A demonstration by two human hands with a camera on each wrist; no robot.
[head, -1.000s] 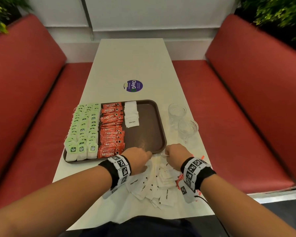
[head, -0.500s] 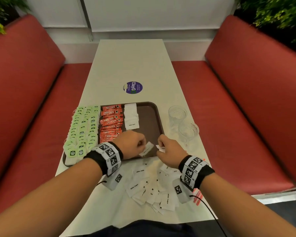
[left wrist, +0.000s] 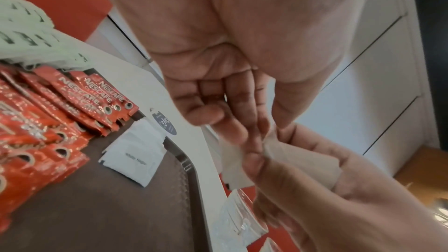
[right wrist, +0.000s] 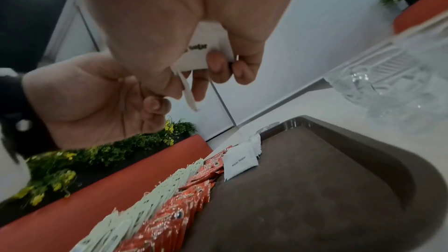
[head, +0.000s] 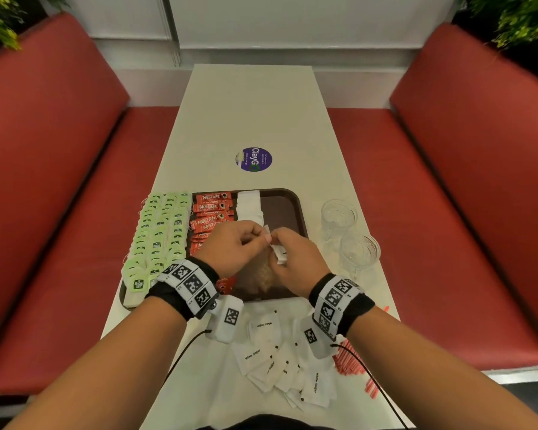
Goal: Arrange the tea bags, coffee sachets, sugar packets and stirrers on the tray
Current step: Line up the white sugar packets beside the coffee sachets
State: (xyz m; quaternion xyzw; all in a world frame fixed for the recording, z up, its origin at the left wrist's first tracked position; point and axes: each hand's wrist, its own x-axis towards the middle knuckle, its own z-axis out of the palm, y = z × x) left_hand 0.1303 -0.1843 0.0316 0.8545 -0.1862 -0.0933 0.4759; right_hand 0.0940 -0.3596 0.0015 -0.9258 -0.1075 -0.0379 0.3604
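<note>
Both hands meet above brown tray (head: pixel 288 209), mid-width. Left hand (head: pixel 233 246) pinches one white sugar packet (right wrist: pixel 189 93); right hand (head: pixel 295 259) clamps further packets (right wrist: pixel 206 53). Sugar row (head: pixel 249 206) lies just ahead-left, running away from person; left hand nearer.

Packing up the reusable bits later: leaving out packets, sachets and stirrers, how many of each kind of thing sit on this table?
Clear ribbed glasses: 2
Brown plastic tray: 1
Round purple sticker: 1
Total: 4
</note>
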